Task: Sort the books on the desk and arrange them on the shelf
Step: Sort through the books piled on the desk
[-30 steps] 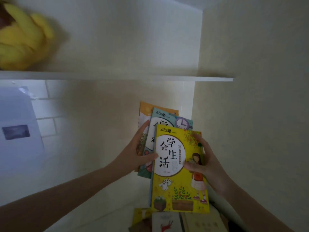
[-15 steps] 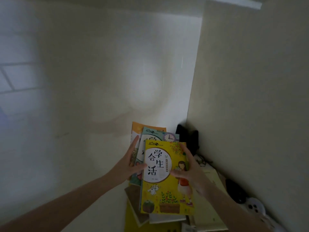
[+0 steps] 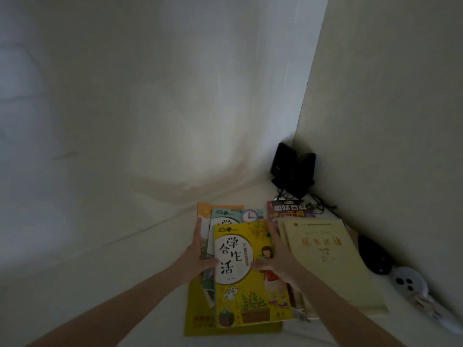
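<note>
I'm looking at a dim corner. A pale back wall (image 3: 150,96) fills the upper left and centre, with a faint brighter patch mid-frame. A beige side wall (image 3: 388,121) takes the right, and a white desk (image 3: 100,284) spans the bottom.

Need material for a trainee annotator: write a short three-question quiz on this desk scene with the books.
1. True or false: the left hand and right hand both grip the yellow book.
2. What lies on the desk right of it? A beige booklet; B laptop; C plate.
3. Fill in: the teal book behind it shows a ___.
Key: 1 true; 2 A; 3 clock.
</note>
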Action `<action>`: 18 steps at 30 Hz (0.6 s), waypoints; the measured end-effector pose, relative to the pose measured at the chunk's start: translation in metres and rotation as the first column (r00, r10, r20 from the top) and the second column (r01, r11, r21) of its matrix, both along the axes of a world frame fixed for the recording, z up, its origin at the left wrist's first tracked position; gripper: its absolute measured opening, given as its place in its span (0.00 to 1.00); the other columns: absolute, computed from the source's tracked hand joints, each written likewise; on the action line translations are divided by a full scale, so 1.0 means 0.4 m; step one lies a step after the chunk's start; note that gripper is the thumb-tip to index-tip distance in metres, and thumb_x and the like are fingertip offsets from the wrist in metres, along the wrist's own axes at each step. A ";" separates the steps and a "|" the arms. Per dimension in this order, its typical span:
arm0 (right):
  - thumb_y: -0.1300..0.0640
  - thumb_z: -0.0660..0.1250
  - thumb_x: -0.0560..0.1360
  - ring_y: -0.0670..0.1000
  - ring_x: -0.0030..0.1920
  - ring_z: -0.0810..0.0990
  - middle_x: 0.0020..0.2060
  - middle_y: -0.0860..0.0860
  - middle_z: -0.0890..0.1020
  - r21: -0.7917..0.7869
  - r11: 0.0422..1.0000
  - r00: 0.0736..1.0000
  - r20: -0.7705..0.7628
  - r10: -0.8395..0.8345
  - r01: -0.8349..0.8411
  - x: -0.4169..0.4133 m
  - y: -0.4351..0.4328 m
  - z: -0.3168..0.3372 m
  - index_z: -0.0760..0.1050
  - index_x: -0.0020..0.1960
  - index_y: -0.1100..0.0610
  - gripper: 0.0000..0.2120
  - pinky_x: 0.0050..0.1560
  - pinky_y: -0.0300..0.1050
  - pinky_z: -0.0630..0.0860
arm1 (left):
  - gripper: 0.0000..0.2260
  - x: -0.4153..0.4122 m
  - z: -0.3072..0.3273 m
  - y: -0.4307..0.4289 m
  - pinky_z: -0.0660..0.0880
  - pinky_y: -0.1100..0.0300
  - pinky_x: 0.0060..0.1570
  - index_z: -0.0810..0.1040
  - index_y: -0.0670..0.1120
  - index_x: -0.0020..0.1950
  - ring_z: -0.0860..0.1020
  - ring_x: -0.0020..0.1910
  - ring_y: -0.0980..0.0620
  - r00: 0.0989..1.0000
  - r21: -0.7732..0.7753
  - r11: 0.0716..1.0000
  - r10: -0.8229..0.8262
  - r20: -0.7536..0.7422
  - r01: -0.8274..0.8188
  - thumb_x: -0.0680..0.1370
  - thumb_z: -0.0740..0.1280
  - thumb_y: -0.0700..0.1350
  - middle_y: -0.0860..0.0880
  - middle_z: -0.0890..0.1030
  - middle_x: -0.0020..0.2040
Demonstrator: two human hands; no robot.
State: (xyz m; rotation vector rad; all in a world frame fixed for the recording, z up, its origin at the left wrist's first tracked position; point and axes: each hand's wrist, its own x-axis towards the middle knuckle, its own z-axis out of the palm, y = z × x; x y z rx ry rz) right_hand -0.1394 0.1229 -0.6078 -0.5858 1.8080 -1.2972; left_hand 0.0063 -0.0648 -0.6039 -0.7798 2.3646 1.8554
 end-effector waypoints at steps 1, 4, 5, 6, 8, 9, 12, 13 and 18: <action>0.75 0.72 0.69 0.40 0.48 0.77 0.62 0.36 0.68 0.026 1.000 1.000 -0.005 0.007 -0.007 0.001 -0.005 -0.006 0.44 0.78 0.43 0.54 0.38 0.37 0.79 | 0.49 0.000 -0.009 -0.003 0.76 0.51 0.58 0.31 0.53 0.74 0.69 0.66 0.58 1.000 -0.011 1.000 -0.012 0.009 0.013 0.74 0.68 0.32 0.69 0.53 0.62; 0.74 0.72 0.69 0.46 0.50 0.78 0.74 0.50 0.63 0.056 0.998 1.000 -0.028 -0.003 0.005 -0.002 -0.023 -0.031 0.42 0.77 0.40 0.56 0.36 0.38 0.79 | 0.50 -0.008 -0.029 -0.004 0.71 0.45 0.64 0.29 0.53 0.74 0.62 0.69 0.53 0.999 0.006 1.000 -0.013 0.038 0.012 0.74 0.68 0.32 0.65 0.49 0.63; 0.73 0.73 0.68 0.49 0.52 0.79 0.75 0.50 0.62 0.057 0.998 0.999 -0.041 -0.018 0.020 0.001 -0.025 -0.034 0.41 0.76 0.35 0.57 0.37 0.42 0.81 | 0.50 -0.012 -0.034 -0.006 0.72 0.45 0.63 0.29 0.53 0.74 0.64 0.70 0.51 0.999 0.012 1.000 -0.005 0.047 0.004 0.74 0.68 0.32 0.63 0.51 0.64; 0.70 0.75 0.67 0.54 0.57 0.79 0.76 0.50 0.61 0.068 0.997 0.997 -0.070 -0.019 0.024 0.001 -0.028 -0.037 0.41 0.72 0.27 0.59 0.43 0.48 0.82 | 0.51 -0.014 -0.036 -0.007 0.73 0.44 0.62 0.29 0.53 0.74 0.66 0.70 0.47 0.998 0.011 1.000 0.001 0.057 -0.001 0.74 0.69 0.32 0.62 0.53 0.64; 0.65 0.78 0.66 0.56 0.68 0.72 0.76 0.47 0.61 0.076 0.997 0.989 -0.145 -0.007 0.018 0.004 -0.033 -0.045 0.41 0.64 0.18 0.59 0.55 0.56 0.79 | 0.51 -0.015 -0.051 -0.016 0.73 0.42 0.60 0.29 0.55 0.74 0.69 0.69 0.44 0.996 -0.002 1.000 0.009 0.087 -0.009 0.74 0.70 0.33 0.59 0.58 0.65; 0.65 0.77 0.67 0.53 0.69 0.71 0.75 0.45 0.62 0.072 0.997 0.987 -0.158 -0.011 0.023 0.008 -0.035 -0.047 0.41 0.66 0.20 0.58 0.57 0.53 0.79 | 0.52 -0.014 -0.057 -0.018 0.73 0.41 0.60 0.30 0.56 0.74 0.70 0.68 0.44 0.995 0.001 1.000 0.019 0.101 -0.019 0.73 0.70 0.33 0.58 0.59 0.65; 0.65 0.76 0.68 0.50 0.67 0.69 0.73 0.47 0.63 0.134 0.989 0.976 -0.216 -0.030 0.060 0.015 -0.041 -0.061 0.42 0.77 0.38 0.56 0.57 0.45 0.78 | 0.52 -0.012 -0.063 -0.019 0.73 0.39 0.60 0.32 0.57 0.75 0.70 0.68 0.44 0.993 0.024 0.998 0.053 0.102 -0.055 0.72 0.70 0.31 0.57 0.62 0.67; 0.63 0.77 0.68 0.52 0.68 0.69 0.73 0.50 0.62 0.161 0.984 0.967 -0.250 -0.035 0.078 0.014 -0.043 -0.071 0.41 0.78 0.40 0.56 0.59 0.46 0.76 | 0.52 -0.012 -0.068 -0.017 0.73 0.39 0.59 0.33 0.57 0.75 0.70 0.68 0.44 0.994 0.036 0.997 0.058 0.096 -0.061 0.72 0.71 0.31 0.56 0.63 0.68; 0.49 0.75 0.71 0.58 0.71 0.62 0.71 0.57 0.63 0.349 0.931 0.901 -0.430 0.061 0.103 0.026 -0.046 -0.063 0.42 0.79 0.45 0.51 0.61 0.46 0.67 | 0.58 -0.008 -0.105 -0.031 0.73 0.37 0.59 0.37 0.71 0.70 0.72 0.66 0.42 0.987 -0.108 0.992 0.081 0.136 -0.067 0.59 0.80 0.58 0.46 0.68 0.71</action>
